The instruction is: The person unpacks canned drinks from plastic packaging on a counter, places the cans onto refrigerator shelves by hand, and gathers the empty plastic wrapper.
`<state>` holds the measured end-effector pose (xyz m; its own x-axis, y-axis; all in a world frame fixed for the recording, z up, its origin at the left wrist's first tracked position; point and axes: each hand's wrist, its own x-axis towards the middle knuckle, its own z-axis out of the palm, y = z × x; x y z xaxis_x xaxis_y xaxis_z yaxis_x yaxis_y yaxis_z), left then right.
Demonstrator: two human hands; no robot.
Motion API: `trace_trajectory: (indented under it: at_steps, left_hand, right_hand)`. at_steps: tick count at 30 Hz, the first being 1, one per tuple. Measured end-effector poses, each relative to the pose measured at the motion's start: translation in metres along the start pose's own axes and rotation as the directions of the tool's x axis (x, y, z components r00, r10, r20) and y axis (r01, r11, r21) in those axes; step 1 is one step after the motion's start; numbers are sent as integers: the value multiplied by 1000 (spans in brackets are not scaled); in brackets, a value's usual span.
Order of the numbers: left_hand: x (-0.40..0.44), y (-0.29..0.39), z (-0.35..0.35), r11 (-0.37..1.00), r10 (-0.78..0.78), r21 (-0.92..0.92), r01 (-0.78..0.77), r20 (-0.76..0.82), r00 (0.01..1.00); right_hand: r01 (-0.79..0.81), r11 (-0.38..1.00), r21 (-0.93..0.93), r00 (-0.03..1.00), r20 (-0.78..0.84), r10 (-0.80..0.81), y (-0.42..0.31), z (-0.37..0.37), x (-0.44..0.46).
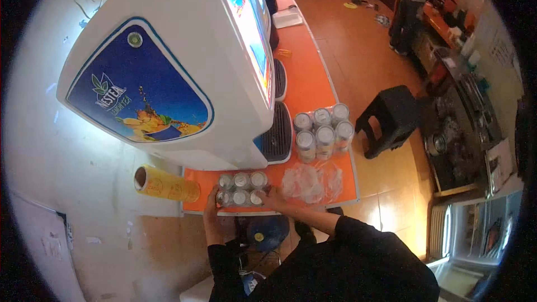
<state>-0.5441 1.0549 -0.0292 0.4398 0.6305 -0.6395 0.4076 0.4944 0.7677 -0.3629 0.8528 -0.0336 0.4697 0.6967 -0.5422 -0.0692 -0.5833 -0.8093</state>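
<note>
On the orange counter, a block of several cans (241,181) stands upright in two rows near the front edge. My left hand (212,199) is curved against the left end of this block. My right hand (272,198) presses on its right end, with the fingers on the nearest can. Both hands hold the block between them. To the right of my right hand lies crumpled clear plastic (313,183). Behind the plastic stands another group of several upright cans (324,134), which neither hand touches.
A large drink dispenser (168,67) stands left of the cans. A yellow roll (166,184) lies at the counter's left end. A black stool (390,117) is on the floor at right. Another person (411,17) stands far back by a side counter.
</note>
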Motion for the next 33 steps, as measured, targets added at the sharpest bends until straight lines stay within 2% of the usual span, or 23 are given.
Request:
trace_trajectory:
  at_steps: [2, 3, 5, 6, 8, 9, 10, 12, 14, 16, 17, 18, 19, 20, 22, 23, 25, 28, 29, 31, 32, 33]
  left_hand:
    - [-18, 9, 19, 997, 7, 81, 8, -188, 982]
    - [-17, 3, 19, 995, 10, 96, 8, -188, 982]
    - [0, -7, 16, 992, 109, -69, -109, -12, 994]
    - [4, -14, 12, 991, 119, -54, -119, -3, 993]
    - [11, -24, 13, 955, 240, -207, -212, 119, 963]
    - [-37, 9, 45, 963, 211, -168, -212, -26, 977]
    - [-46, 23, 52, 963, 208, -170, -209, -21, 978]
    - [-63, 39, 58, 948, 291, -191, -255, 197, 936]
    - [-71, 48, 72, 957, 269, -171, -234, 220, 938]
    - [-71, 40, 90, 876, 478, -215, -431, 274, 835]
    - [-74, 36, 104, 876, 478, -220, -429, 278, 833]
    - [-78, 33, 121, 897, 442, -138, -420, 285, 851]
    - [-82, 27, 137, 911, 405, -51, -408, 290, 867]
    - [-82, 20, 151, 911, 404, -47, -409, 301, 864]
    - [-69, 11, 185, 910, 380, -12, -414, 423, 823]
    - [-65, 7, 201, 907, 382, -13, -421, 443, 811]
    - [-64, -5, 226, 965, 264, -112, -239, 395, 880]
    - [-65, -10, 250, 980, 192, -120, -157, 387, 902]
    - [-56, -18, 252, 980, 192, -122, -156, 389, 901]
    - [-16, -43, 254, 953, 231, 133, -273, 268, 935]
    - [3, -49, 257, 956, 224, 128, -263, 259, 940]
    - [24, -51, 260, 854, 237, 398, -336, 276, 931]
  right_hand:
    - [-27, 998, 49, 1000, 8, 26, -19, -8, -14]
    - [-46, 992, 119, 999, 31, 43, -22, -9, -14]
    - [-122, 882, 456, 987, 146, 61, -28, -16, -17]
    - [-175, 763, 622, 976, 209, 53, -30, -18, -20]
    - [-195, 660, 725, 975, 218, 49, -25, -17, -19]
    - [-162, 732, 662, 986, 139, 92, -5, -2, 0]
    - [-156, 766, 623, 988, 100, 119, 21, 10, 14]
    - [-153, 843, 515, 981, -24, 193, 35, 13, 9]
    - [-145, 887, 438, 967, -125, 220, 24, -7, -12]
    - [-71, 737, 672, 961, -151, 231, -23, -55, -88]
    - [-70, 739, 670, 960, -156, 233, 4, -63, -71]
    - [31, 798, 601, 963, -231, 137, 48, -72, -36]
    - [88, 841, 534, 950, -299, 91, 58, -87, -39]
    - [139, 878, 458, 930, -365, 44, 67, -103, -42]
    - [157, 906, 393, 889, -456, 44, 56, -147, -58]
    - [99, 925, 368, 898, -433, 76, 61, -165, -58]
    - [41, 939, 343, 898, -425, 116, 76, -183, -51]
    - [-148, 985, 85, 843, -510, 171, 82, -197, -39]
    - [-169, 985, 29, 872, -462, 163, 86, -199, -42]
    - [-146, 989, -7, 893, -432, 129, 70, -204, -62]
    - [-123, 992, -39, 913, -396, 98, 66, -205, -66]
    - [-238, 967, -89, 908, -373, 189, 70, -204, -54]
